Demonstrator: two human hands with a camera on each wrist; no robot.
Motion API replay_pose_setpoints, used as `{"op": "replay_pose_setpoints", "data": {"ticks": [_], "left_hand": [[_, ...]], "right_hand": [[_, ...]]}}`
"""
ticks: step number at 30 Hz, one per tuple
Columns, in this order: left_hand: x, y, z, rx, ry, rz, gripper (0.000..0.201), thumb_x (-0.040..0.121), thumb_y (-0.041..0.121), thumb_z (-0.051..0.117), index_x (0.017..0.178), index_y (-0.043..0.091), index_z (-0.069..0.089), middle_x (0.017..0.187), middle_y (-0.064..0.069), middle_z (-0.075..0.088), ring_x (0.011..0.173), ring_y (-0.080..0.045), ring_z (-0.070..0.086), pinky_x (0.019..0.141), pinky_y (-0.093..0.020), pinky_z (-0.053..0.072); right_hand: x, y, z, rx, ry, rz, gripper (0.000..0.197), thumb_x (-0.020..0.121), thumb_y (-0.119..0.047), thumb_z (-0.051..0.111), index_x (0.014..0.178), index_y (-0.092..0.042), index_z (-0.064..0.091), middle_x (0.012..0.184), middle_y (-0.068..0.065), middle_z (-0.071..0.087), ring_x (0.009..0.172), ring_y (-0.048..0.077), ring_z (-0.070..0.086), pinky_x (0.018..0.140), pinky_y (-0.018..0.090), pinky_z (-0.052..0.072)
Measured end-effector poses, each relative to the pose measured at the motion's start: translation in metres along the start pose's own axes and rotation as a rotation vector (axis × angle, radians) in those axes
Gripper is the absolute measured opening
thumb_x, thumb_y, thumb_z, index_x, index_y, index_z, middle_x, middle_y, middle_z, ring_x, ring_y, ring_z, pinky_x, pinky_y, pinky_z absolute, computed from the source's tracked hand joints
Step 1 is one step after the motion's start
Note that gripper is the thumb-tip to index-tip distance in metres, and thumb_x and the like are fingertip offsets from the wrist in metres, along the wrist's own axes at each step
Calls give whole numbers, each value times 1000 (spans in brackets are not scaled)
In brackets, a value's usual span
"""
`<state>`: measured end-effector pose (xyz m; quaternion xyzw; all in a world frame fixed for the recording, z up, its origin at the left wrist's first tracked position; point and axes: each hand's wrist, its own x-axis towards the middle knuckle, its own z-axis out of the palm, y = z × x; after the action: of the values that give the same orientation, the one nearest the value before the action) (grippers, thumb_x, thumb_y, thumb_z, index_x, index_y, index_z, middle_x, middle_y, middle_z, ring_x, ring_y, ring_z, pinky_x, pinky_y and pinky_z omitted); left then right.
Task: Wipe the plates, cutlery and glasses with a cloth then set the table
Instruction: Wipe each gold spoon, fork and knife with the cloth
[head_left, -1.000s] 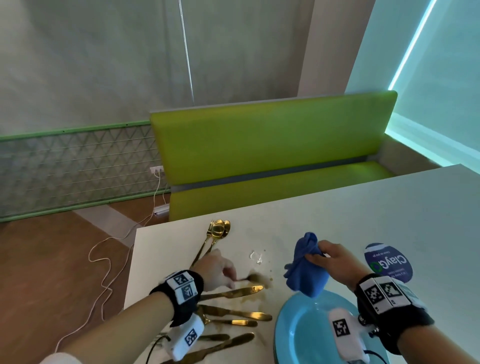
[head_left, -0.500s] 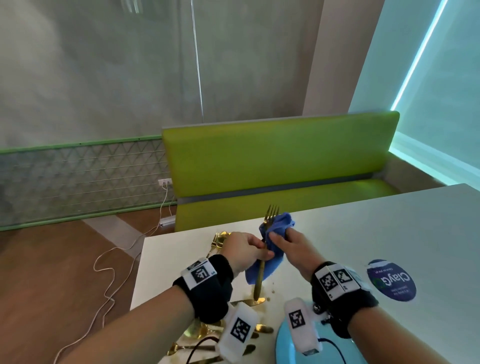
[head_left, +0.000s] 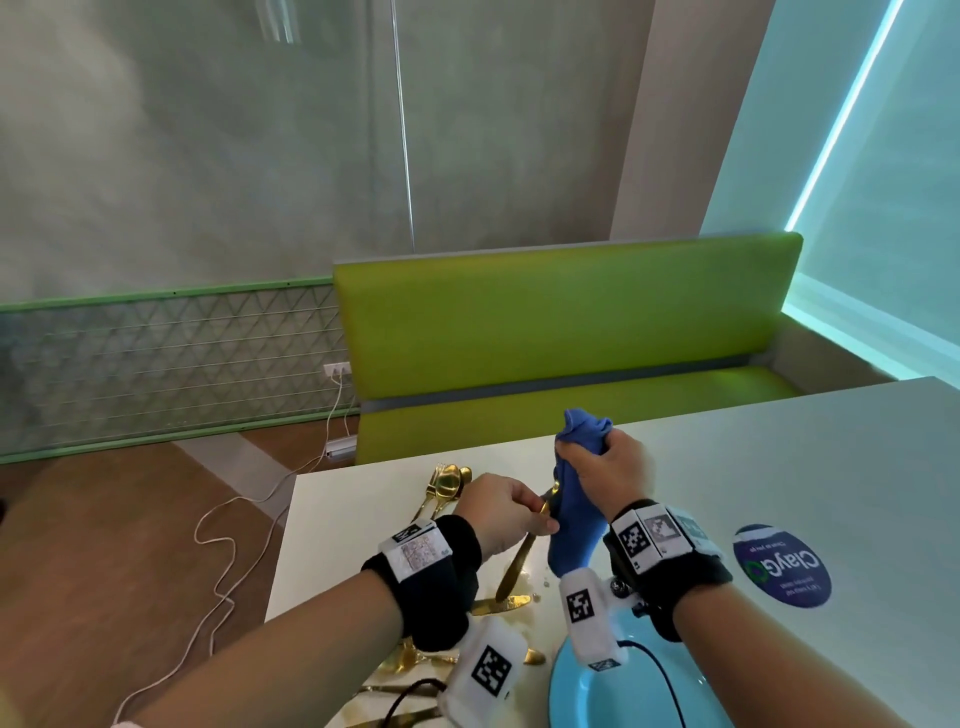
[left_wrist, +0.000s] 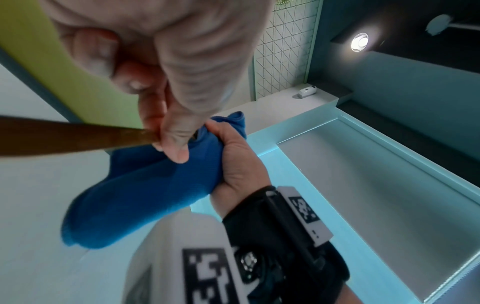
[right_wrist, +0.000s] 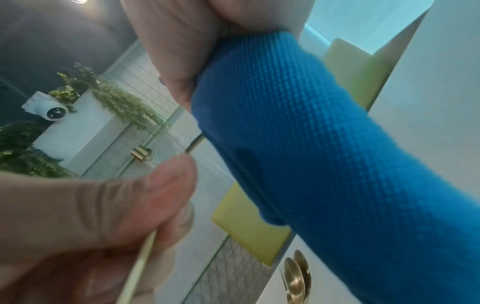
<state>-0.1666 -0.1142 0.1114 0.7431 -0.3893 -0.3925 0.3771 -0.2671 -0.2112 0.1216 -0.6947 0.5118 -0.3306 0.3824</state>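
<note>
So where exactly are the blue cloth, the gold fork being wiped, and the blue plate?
blue cloth (head_left: 574, 530): head view, hanging lower fold.
gold fork (head_left: 511, 574): head view, bare handle below the left hand.
blue plate (head_left: 582, 691): head view, left inner rim.

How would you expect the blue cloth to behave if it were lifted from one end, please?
Probably floppy: the blue cloth hangs limp below the right hand that grips it. Likely light, since it bunches easily. Its woven texture suggests it grips rather than slips.

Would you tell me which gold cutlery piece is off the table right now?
The gold fork, pinched by the left hand; the other gold pieces lie on the table.
</note>
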Motion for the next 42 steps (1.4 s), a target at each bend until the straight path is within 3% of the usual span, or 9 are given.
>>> {"op": "replay_pose_setpoints", "data": {"ticks": [6, 15, 18, 20, 25, 28, 32, 38, 42], "left_hand": [[6, 0, -11, -78, 103, -50, 16, 72, 20, 79, 69, 19, 63, 71, 5, 61, 72, -11, 55, 66, -21, 41], [5, 14, 10, 6, 182, 134, 27, 71, 14, 77, 59, 25, 56, 61, 11, 58, 60, -5, 54, 55, -5, 42], [7, 13, 18, -62, 173, 164, 25, 72, 5, 74, 60, 21, 59, 61, 3, 61, 62, -16, 60, 63, -26, 55], [6, 13, 24, -156, 153, 157, 20, 74, 0, 71, 65, 17, 63, 63, 1, 62, 62, -21, 61, 58, -31, 55], [0, 9, 31, -301, 49, 156, 29, 78, 9, 74, 103, 17, 64, 89, 5, 67, 88, -11, 64, 85, -21, 50], [0, 6, 18, -211, 135, 143, 23, 82, 23, 71, 101, 26, 59, 93, 4, 67, 83, -9, 61, 70, -19, 47], [9, 20, 1, -310, 243, 131, 4, 88, 27, 63, 84, 25, 63, 82, 7, 63, 82, -12, 57, 69, -19, 42], [16, 33, 2, -483, 121, -2, 18, 89, 16, 62, 73, 16, 55, 66, 1, 53, 54, -7, 44, 34, -5, 29], [19, 29, 1, -497, 157, -43, 19, 85, 10, 66, 69, 14, 56, 65, 1, 54, 55, -7, 46, 38, -3, 34]], "right_hand": [[14, 9, -29, 174, 76, 61, 40, 82, -35, 66, 56, -9, 48, 56, 5, 49, 62, 24, 50, 59, 32, 37], [-11, 31, 1, 215, -360, 120, 33, 85, -29, 63, 61, -8, 54, 63, 9, 48, 65, 16, 43, 62, 29, 32], [-8, 33, 1, 308, -360, 142, 27, 81, -26, 68, 67, -5, 60, 70, 14, 56, 71, 20, 50, 69, 33, 38], [-8, 30, 1, 403, -316, 174, 21, 81, -19, 68, 65, -6, 62, 71, 16, 61, 72, 24, 55, 71, 37, 43], [2, 22, -9, 584, -261, 213, 25, 86, -12, 60, 62, -8, 63, 68, 12, 64, 64, 26, 58, 73, 42, 49], [12, 22, -21, 435, -245, 120, 31, 86, -22, 61, 59, -8, 62, 68, 13, 64, 70, 27, 60, 80, 48, 49], [7, 19, -21, 179, -350, 38, 30, 86, -21, 62, 59, -10, 55, 63, 10, 57, 64, 22, 53, 66, 38, 43], [-9, 8, -15, 352, -543, 128, 16, 87, -12, 61, 71, -7, 58, 66, 8, 58, 56, 16, 53, 57, 28, 46], [-13, 10, -14, 323, -575, 161, 19, 85, -15, 64, 69, -7, 58, 68, 10, 60, 60, 19, 55, 63, 31, 47]]}}
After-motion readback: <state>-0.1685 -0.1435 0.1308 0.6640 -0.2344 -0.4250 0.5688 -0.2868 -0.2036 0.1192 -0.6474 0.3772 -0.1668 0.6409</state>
